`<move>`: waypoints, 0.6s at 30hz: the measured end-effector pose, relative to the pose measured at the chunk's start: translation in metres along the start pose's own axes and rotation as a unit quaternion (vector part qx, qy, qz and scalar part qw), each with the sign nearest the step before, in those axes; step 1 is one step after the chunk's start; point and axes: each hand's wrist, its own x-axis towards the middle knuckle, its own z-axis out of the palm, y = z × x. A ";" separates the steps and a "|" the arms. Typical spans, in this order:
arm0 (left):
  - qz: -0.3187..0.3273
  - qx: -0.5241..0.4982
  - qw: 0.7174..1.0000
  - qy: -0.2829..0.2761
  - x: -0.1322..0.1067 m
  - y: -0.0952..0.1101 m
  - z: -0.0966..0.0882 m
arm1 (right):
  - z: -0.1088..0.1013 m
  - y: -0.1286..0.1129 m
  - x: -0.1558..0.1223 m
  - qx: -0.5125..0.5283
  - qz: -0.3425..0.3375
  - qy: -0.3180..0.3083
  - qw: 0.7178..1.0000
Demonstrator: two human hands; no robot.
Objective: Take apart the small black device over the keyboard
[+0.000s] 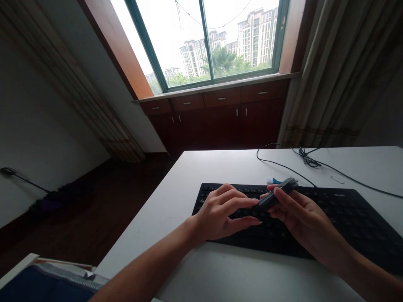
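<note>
A black keyboard [340, 214] lies across the white table [195, 176] in front of me. My right hand [302, 218] hovers over its middle, fingers closed round a small dark elongated tool [277, 193], which points up and to the right. My left hand [225, 212] is beside it over the keyboard's left part, its fingers stretched toward the tool's lower end and touching it with the fingertips. A small blue and white object [273, 181] lies just behind the keyboard, partly hidden by the tool.
A black cable [315, 162] runs over the table's far right side. Beyond the table are a dark wooden cabinet [220, 113] under a window, curtains at both sides, and dark floor to the left. A blue fabric item [40, 285] lies at lower left.
</note>
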 end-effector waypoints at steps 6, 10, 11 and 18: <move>-0.006 -0.030 0.999 -0.029 0.000 0.004 0.003 | 0.000 0.000 -0.004 -0.075 -0.008 -0.063 0.995; -0.029 -0.015 0.999 -0.033 0.000 0.005 0.003 | 0.002 0.002 -0.009 -0.163 -0.024 -0.116 0.980; -0.035 -0.017 0.998 -0.039 0.000 0.005 0.003 | 0.002 0.003 -0.010 -0.177 -0.025 -0.122 0.976; -0.038 -0.022 0.996 -0.082 -0.001 0.009 0.001 | 0.005 0.004 -0.016 -0.234 -0.028 -0.163 0.958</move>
